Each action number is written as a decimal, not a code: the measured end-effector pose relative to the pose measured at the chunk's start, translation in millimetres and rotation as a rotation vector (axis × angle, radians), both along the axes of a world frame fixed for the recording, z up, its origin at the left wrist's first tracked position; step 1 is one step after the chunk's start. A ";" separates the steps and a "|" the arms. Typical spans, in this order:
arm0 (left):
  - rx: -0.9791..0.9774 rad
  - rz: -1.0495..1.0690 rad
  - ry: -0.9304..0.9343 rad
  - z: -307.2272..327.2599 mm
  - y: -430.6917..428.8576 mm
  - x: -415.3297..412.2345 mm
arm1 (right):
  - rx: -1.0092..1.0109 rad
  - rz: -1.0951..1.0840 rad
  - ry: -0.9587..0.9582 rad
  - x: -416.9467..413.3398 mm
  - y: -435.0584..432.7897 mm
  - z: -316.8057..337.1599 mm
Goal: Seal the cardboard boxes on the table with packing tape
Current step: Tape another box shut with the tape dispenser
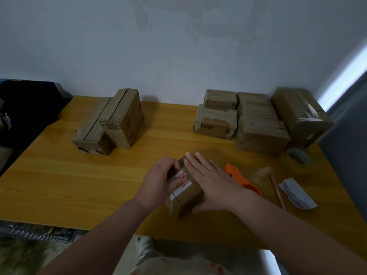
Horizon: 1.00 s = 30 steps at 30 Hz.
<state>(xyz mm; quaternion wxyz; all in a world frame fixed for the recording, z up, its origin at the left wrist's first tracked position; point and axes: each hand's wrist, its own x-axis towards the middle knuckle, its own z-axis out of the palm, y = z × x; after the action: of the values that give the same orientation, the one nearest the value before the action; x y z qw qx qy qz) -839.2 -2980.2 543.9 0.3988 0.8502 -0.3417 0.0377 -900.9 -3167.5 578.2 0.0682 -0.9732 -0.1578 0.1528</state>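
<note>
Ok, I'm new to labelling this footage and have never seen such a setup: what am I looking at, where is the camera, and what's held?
There is no machine here: these are a person's two bare hands. The single picture comes from a wide-angle camera worn on the person's head, looking forward and down. The left hand grips the side of a small cardboard box, while the right hand lies flat on its top. On the yellow table lie an orange tape dispenser, a tape roll, a pencil and a folded paper. A pair of boxes stands at the far left, a cluster of boxes at the far right.
</note>
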 end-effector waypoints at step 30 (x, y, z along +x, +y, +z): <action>-0.016 0.069 0.137 10.2 -4.1 -0.4 | 0.149 -0.145 -0.220 -39.0 -26.3 5.3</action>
<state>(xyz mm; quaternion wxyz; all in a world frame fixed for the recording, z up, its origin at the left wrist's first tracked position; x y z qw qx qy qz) -839.6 -2984.3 554.1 0.4264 0.8588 -0.2840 -0.0040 -939.9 -3193.8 583.6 0.1333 -0.9852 -0.1043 0.0276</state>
